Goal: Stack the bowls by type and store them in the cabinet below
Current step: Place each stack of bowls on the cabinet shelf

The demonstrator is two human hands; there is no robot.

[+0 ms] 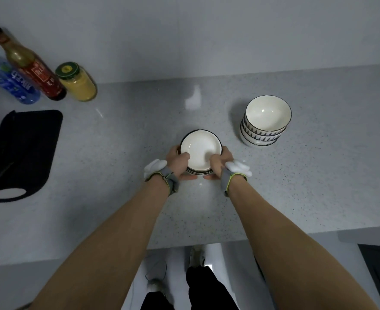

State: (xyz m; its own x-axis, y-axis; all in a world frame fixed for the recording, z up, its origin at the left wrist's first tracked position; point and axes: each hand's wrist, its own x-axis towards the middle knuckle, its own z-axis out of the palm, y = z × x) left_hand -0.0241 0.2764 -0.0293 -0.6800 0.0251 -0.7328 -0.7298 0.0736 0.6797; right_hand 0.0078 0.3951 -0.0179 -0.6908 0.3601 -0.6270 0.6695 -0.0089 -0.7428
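Open counter (122,139) at 9 o'clock of shallow bowl stack (200,151); deep bowl stack (265,121) blocks 2 o'clock

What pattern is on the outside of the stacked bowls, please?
Small dark leaf-like marks on white bowls, seen in the head view.

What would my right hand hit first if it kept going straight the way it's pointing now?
Nothing on the speckled grey counter, apparently. The right hand, gripping the shallow white dark-rimmed dish stack, points toward the grey back wall; the patterned deep bowl stack sits off to the right.
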